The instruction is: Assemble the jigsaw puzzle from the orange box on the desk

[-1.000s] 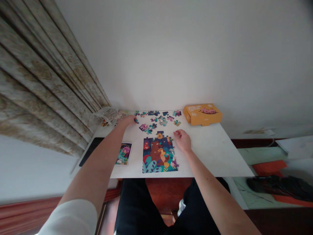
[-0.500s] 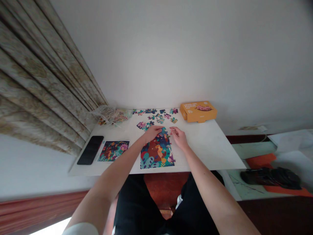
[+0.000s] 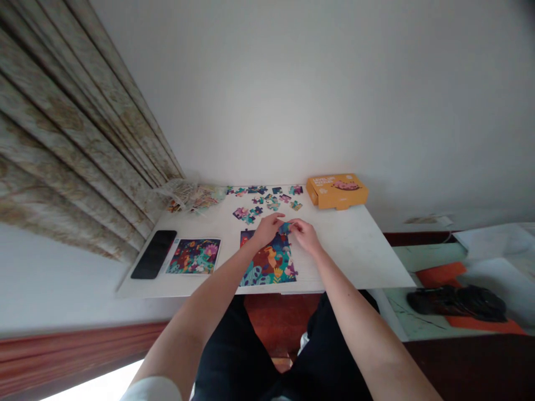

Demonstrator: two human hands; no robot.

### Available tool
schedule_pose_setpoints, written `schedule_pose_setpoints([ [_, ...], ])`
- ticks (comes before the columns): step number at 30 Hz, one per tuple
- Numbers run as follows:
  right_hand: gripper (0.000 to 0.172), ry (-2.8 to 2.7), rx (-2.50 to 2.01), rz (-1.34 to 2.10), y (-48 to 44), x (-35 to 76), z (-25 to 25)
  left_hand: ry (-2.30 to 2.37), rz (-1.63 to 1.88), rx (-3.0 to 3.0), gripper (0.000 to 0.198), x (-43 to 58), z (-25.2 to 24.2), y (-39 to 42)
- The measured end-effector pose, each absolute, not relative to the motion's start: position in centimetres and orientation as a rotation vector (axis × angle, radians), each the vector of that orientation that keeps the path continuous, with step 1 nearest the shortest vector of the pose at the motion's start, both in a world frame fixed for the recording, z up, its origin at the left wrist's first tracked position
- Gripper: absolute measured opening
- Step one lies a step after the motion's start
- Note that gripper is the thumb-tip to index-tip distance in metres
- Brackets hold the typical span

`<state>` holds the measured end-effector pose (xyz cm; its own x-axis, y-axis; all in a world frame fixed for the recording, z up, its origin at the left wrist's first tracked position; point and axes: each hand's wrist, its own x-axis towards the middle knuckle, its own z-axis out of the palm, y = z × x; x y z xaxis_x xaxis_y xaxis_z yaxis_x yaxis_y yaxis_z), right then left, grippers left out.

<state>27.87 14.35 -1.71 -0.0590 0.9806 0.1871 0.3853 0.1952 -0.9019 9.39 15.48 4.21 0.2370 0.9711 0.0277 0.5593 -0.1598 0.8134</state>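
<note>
A partly built colourful jigsaw puzzle (image 3: 267,264) lies near the front edge of the white table (image 3: 355,250). Over its top edge, my left hand (image 3: 267,228) and my right hand (image 3: 305,234) meet, fingers pinched on a small teal puzzle piece (image 3: 285,226) between them. Several loose puzzle pieces (image 3: 267,199) are scattered at the back of the table, beyond my hands.
A reference picture card (image 3: 194,256) and a black phone (image 3: 154,254) lie at the table's left. An orange puzzle box (image 3: 336,190) stands at the back right, a clear plastic bag (image 3: 188,195) at the back left by the curtain (image 3: 71,145). Dark items lie on the floor at right.
My left hand came back from the loose pieces at the far left with a piece and now meets my right hand above the puzzle's top edge.
</note>
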Motion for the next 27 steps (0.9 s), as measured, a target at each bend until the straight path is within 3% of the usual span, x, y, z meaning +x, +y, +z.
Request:
schedule_pose_setpoints([
  [7, 0.045, -1.392, -1.432, 0.800, 15.7, 28.5, -2.2, 1.625, 0.652, 2.369, 0.027, 7.6, 2.8, 11.0],
  [13, 0.024, -1.591, -1.557, 0.771, 18.1, 28.4, -1.8, 1.717, 0.651, 2.502, 0.030, 7.1, 2.1, 9.4],
  [20, 0.017, -1.941, -1.570, 0.877, 20.7, 27.6, -0.1, 1.712, 0.610, 2.552, 0.028, 7.4, 1.9, 9.7],
  [27, 0.012, -1.955, -1.577, 1.018, 21.6, 27.2, 0.9, 1.659, 0.514, 2.577, 0.040, 7.5, 1.5, 9.7],
])
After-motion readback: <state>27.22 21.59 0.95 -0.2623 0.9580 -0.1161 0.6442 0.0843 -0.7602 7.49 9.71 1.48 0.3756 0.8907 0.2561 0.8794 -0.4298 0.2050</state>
